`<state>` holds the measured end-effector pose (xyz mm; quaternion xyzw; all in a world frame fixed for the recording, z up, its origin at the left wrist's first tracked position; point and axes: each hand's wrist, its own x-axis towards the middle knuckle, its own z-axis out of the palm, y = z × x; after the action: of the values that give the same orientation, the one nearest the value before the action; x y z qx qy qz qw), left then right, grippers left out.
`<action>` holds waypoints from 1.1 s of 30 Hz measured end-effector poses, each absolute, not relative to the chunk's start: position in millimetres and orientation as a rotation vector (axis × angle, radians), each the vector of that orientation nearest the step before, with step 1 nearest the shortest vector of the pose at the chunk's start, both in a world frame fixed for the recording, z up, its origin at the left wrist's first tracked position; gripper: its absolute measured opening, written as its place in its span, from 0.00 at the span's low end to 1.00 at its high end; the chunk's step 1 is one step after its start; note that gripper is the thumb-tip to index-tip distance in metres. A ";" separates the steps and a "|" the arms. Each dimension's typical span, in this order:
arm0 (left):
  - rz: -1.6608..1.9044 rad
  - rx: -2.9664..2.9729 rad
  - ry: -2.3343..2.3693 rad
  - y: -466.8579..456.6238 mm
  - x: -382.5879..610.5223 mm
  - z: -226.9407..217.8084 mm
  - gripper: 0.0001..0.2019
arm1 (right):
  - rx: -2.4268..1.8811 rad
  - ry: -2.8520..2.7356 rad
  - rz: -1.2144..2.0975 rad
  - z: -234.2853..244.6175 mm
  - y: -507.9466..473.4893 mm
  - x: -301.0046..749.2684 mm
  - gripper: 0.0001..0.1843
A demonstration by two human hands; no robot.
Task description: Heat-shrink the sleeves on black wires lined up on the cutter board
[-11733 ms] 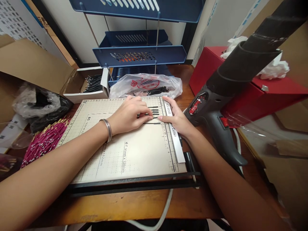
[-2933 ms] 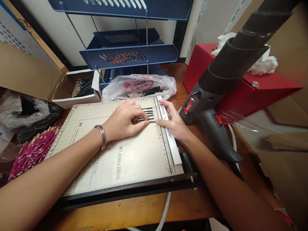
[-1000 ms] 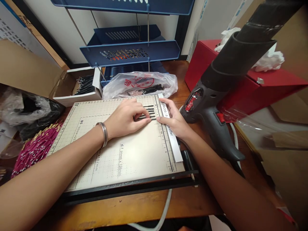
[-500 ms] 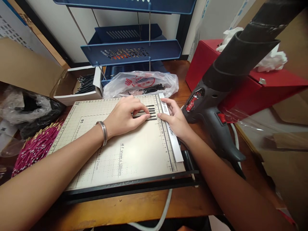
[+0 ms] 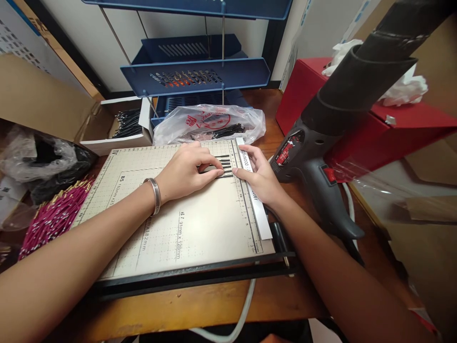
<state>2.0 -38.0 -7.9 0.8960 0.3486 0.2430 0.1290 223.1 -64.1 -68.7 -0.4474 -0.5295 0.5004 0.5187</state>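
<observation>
Several thin black cords [image 5: 224, 160] lie side by side on the cream board of a paper cutter [image 5: 207, 228]. My left hand [image 5: 191, 169] rests on the board, thumb and index finger pinched on one of the black cords close to its right end. The rest of that cord is hidden beneath my palm. At the cutter's right edge, my right hand [image 5: 259, 176] lies with thumb and index finger apart. Its thumb tip is by the cord ends, and its other fingers rest over the white strip [image 5: 262, 221] along the edge.
Behind the cutter lie a clear plastic bag [image 5: 171, 126] and a white box [image 5: 119, 143] of black cords. Magenta cords [image 5: 57, 216] are piled at left. A grey heat gun [image 5: 321, 176] stands at right before a red box [image 5: 296, 90]. A blue rack [image 5: 200, 78] rises behind.
Both hands keep almost the same place and pose. The view has shifted very slightly, and the black cords by my left fingertips sit marginally differently.
</observation>
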 end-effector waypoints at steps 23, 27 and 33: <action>0.708 2.630 0.997 -37.2 1.8 -9.7 0.09 | -1.089 -1.290 1.185 -65.2 -64.3 222.3 0.35; 0.692 2.635 1.010 -37.1 2.0 -9.9 0.09 | -1.083 -1.278 1.204 -63.5 -64.5 221.2 0.36; 0.689 2.645 1.015 -37.5 2.2 -10.0 0.09 | -1.093 -1.278 1.207 -64.2 -63.8 221.3 0.34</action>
<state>2.2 -37.5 -10.0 0.9014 0.3458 0.2347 0.1131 221.3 -63.8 -64.2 -0.4541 -0.5308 0.5015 0.5104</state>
